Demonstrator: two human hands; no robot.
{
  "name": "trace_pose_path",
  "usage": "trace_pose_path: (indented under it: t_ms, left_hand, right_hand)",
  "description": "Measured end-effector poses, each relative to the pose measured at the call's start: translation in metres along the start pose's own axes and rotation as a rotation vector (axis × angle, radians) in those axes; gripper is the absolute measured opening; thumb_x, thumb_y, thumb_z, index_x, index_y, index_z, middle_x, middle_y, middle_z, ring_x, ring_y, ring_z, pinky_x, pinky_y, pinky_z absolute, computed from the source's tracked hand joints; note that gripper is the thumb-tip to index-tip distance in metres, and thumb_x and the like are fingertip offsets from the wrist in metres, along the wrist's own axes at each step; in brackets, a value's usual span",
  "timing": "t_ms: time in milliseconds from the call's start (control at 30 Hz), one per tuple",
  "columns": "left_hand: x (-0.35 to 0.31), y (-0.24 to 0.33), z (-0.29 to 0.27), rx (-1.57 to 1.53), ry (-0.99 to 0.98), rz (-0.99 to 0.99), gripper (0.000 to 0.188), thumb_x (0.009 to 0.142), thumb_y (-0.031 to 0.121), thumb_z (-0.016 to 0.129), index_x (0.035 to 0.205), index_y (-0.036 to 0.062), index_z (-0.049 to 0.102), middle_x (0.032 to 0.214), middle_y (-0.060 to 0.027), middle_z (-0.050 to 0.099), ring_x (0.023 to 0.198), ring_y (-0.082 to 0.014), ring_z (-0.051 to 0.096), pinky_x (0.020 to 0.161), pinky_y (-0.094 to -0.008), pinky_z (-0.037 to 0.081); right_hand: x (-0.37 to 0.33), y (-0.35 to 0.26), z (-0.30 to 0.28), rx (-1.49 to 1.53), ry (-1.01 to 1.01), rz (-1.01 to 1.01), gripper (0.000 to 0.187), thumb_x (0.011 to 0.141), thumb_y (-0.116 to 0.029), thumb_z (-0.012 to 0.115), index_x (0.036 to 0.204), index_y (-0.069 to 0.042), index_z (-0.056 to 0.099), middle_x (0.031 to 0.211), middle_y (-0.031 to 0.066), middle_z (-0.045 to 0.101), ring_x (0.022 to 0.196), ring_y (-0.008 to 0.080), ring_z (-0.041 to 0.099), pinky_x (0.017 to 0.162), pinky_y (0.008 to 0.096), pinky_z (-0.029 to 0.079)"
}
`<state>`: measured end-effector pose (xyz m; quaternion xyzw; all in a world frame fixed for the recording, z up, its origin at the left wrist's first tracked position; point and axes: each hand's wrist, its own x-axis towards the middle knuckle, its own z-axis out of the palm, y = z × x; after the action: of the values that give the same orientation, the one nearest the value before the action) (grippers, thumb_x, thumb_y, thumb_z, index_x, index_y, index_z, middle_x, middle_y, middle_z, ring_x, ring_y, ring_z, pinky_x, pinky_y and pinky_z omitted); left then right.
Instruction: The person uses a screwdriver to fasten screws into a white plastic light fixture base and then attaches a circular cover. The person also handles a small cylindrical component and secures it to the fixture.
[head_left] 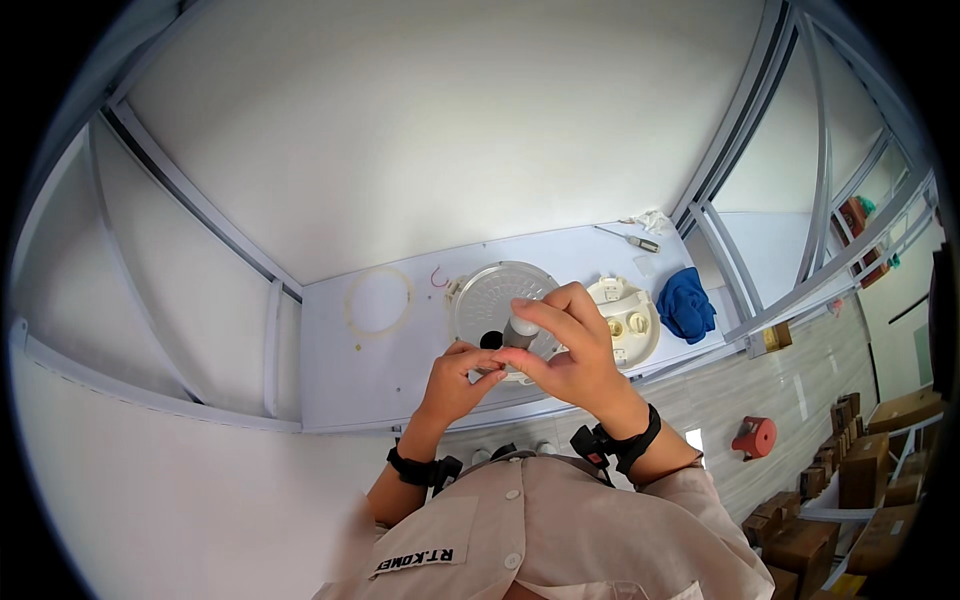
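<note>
My right hand [570, 350] is closed round a grey cylinder [518, 336] with a pale rounded end, thumb and fingers against its sides. Close to the cylinder's lower end, my left hand [455, 388] has its thumb and fingers brought together; anything between them is too small to make out. Beneath both hands lies a round silvery metal disc [490, 285] with a pattern of marks, partly hidden by them. A black round spot [491, 340] shows beside the cylinder. Right of my right hand sits a cream plastic housing [640, 345] with round yellowish fittings.
On the white table [335, 385] lie a thin yellowish ring [348, 305], a small red wire [437, 276], a screwdriver [640, 242] and a crumpled blue cloth [686, 306]. Metal frame posts stand at both sides. A red stool [756, 438] and cardboard boxes [865, 470] are on the right.
</note>
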<state>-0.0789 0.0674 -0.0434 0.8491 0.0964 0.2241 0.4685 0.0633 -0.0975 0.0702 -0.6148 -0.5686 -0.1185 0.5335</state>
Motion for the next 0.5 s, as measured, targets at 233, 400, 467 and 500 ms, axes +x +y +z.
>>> trace_pose_path:
  t_ms: [233,400,467,500]
  left_hand:
    - [-0.002,-0.005,-0.001,0.026,0.002,-0.005,0.023,0.082,0.009,0.086,0.104,0.0062,0.080,0.093,-0.0042,0.081,0.087,-0.0215,0.069,0.080,-0.0349,0.056]
    - [-0.001,-0.002,-0.001,-0.004,0.007,0.003,0.025,0.081,0.009,0.086,0.106,0.0070,0.080,0.091,-0.0036,0.081,0.087,-0.0218,0.069,0.082,-0.0356,0.056]
    - [-0.001,-0.005,0.002,-0.035,0.016,-0.009,0.026,0.081,0.008,0.086,0.106,0.0077,0.080,0.091,-0.0035,0.081,0.087,-0.0217,0.069,0.082,-0.0357,0.055]
    - [-0.001,-0.006,0.002,-0.031,0.016,0.000,0.025,0.081,0.008,0.086,0.105,0.0079,0.080,0.091,-0.0037,0.081,0.087,-0.0216,0.069,0.082,-0.0356,0.055]
  right_hand:
    - [0.014,-0.009,-0.006,0.312,-0.115,-0.031,0.052,0.082,-0.008,0.087,0.129,-0.005,0.068,0.116,0.0189,0.071,0.105,0.0343,0.072,0.086,0.0397,0.059]
    - [0.016,-0.009,-0.006,0.204,-0.051,-0.043,0.047,0.082,-0.012,0.089,0.124,-0.005,0.069,0.102,0.0157,0.071,0.093,0.0306,0.072,0.079,0.0365,0.058]
    - [0.010,-0.006,0.000,0.113,0.053,0.017,0.046,0.081,-0.014,0.091,0.121,-0.006,0.069,0.104,0.0131,0.070,0.090,0.0274,0.071,0.077,0.0333,0.056]
    - [0.008,-0.004,0.001,0.063,0.046,0.001,0.047,0.082,-0.014,0.090,0.124,-0.005,0.069,0.102,0.0126,0.069,0.088,0.0264,0.070,0.075,0.0327,0.055]
